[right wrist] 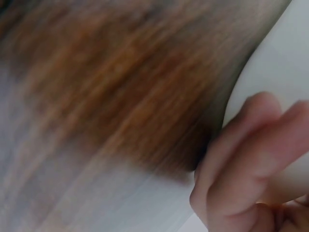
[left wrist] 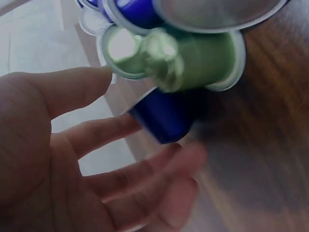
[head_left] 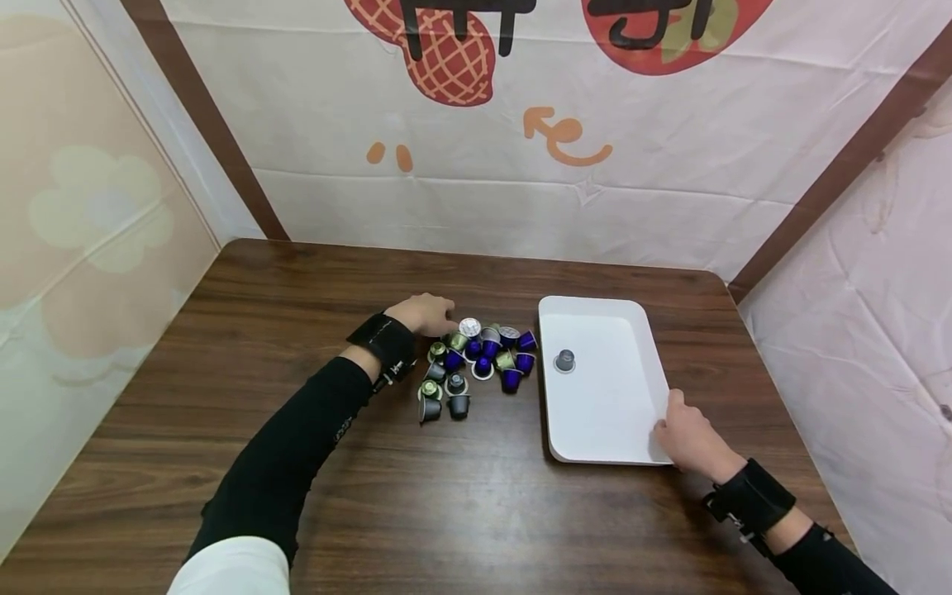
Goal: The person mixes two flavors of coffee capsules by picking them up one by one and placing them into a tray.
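Note:
My left hand (head_left: 426,315) is at the far left side of a pile of coffee capsules (head_left: 491,345). In the left wrist view its thumb and fingers are spread apart, with the fingertips right at a dark blue capsule (left wrist: 164,116). A green capsule (left wrist: 193,60) lies just above that one. My right hand (head_left: 695,436) grips the near right corner of a white tray (head_left: 610,413), its fingers curled over the rim in the right wrist view. One grey capsule (head_left: 564,360) stands inside the tray, toward its left side.
Several grey and green capsules lie at the pile's near side, among them a dark grey capsule (head_left: 459,405). The brown wooden table (head_left: 357,512) ends at a printed cloth wall (head_left: 476,215) behind, with further cloth on both sides.

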Demonstrator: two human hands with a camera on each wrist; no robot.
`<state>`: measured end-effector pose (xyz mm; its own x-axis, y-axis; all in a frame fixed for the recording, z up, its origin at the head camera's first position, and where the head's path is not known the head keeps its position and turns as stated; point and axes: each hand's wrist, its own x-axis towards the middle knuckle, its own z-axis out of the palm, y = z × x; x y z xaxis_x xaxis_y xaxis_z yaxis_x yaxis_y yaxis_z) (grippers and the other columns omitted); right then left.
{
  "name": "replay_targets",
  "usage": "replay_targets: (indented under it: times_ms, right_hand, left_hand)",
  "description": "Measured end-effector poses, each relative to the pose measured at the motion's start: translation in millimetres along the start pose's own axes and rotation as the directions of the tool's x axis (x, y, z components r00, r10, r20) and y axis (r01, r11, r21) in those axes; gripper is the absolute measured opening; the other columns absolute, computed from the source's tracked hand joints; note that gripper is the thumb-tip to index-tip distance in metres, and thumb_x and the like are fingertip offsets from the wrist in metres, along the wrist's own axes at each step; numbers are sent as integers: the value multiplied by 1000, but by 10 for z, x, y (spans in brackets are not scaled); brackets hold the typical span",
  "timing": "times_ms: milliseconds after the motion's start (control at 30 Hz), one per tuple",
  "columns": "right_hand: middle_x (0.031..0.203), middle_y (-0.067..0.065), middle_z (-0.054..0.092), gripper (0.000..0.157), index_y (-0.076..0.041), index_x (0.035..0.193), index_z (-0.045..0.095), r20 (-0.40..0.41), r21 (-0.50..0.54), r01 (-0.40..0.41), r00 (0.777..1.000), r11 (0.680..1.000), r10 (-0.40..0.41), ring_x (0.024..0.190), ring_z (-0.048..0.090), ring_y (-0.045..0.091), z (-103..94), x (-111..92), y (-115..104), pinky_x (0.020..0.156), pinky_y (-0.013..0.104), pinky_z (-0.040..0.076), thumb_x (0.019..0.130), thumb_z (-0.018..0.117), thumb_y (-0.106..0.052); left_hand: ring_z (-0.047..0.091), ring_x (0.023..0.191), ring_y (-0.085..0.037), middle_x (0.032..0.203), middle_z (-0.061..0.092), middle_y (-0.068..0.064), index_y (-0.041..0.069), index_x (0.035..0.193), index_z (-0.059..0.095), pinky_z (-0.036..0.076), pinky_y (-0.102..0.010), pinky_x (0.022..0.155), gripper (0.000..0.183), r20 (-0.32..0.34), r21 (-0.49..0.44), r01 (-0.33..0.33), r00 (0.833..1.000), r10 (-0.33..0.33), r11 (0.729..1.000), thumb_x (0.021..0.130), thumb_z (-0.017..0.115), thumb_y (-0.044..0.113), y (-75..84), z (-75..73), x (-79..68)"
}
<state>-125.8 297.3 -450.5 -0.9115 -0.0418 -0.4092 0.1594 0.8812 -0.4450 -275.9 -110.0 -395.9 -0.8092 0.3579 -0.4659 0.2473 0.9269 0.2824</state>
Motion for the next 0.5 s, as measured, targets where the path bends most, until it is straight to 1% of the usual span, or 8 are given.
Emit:
replay_targets:
  times_ms: [67,167,233,300,333,500]
  right_hand:
    - [68,17,49,45,18,126,16,-1,-1,-8,1000,1000,8,46,52,21,5,6,5,44,34,43,95,38,-7]
    - [68,17,49,45,17,126,16,-4,-3,-13,1000,1000,13,46,52,21,10,17,16,44,33,43,95,38,-7]
    - [68,17,49,44,17,126,16,-8,-5,-7,1000,1000,7,46,52,21,13,24,26,44,33,43,95,38,-7]
    - [68,17,50,44,17,125,16,-7,-6,1,1000,1000,-1,46,52,21,19,28,34,43,33,43,95,37,-6]
    - [68,16,50,44,17,125,16,-6,-6,2,1000,1000,-2,46,52,20,22,32,38,43,33,43,95,37,-7]
    - [69,17,50,45,17,126,16,0,-8,-5,1000,1000,5,47,52,21,30,45,38,44,33,43,95,37,-7]
  left_hand:
    - [45,123,-35,139,44,-18,5,144,37,38,-48,97,54,-2,-21,-12,1000,12,1000,98,48,32,-20,14,23]
    - [53,108,-30,130,53,-17,5,137,46,42,-43,86,46,-19,-31,-30,999,30,999,97,51,27,-51,38,47]
    - [55,98,-28,122,57,-16,5,131,51,43,-41,80,39,-31,-20,-48,998,47,999,96,52,22,-72,57,58]
    - [56,96,-28,119,58,-16,4,128,53,44,-39,80,37,-38,-8,-52,998,52,999,95,54,20,-92,77,65]
    - [55,97,-28,120,58,-16,4,129,53,44,-39,81,39,-40,-6,-50,998,49,999,94,55,18,-102,86,67]
    - [55,97,-29,119,58,-17,3,126,55,44,-41,81,37,-48,-3,-43,998,43,999,90,55,14,-158,117,81]
